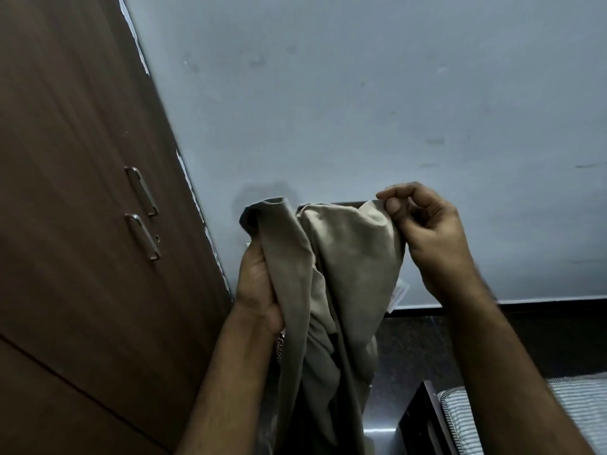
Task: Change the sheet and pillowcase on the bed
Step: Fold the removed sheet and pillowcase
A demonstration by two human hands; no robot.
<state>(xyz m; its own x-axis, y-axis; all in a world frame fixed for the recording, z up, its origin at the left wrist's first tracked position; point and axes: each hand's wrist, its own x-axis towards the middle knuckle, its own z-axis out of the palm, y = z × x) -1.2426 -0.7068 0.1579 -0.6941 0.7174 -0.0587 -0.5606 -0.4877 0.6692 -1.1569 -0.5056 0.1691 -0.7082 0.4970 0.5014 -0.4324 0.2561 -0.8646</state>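
A beige sheet (345, 257) hangs bunched in front of me, raised to about chest height against the wall. My left hand (256, 284) grips a thick fold of it from the left side. My right hand (427, 231) pinches the sheet's upper edge between thumb and fingers at the right. The cloth trails down out of the bottom of the view. A striped mattress (525, 415) on a dark bed frame shows at the lower right.
A brown wooden wardrobe (82, 192) with two metal handles (143, 211) fills the left side. A pale blue-grey wall (361, 93) stands behind the sheet. A dark ledge (492, 310) runs along the wall's base on the right.
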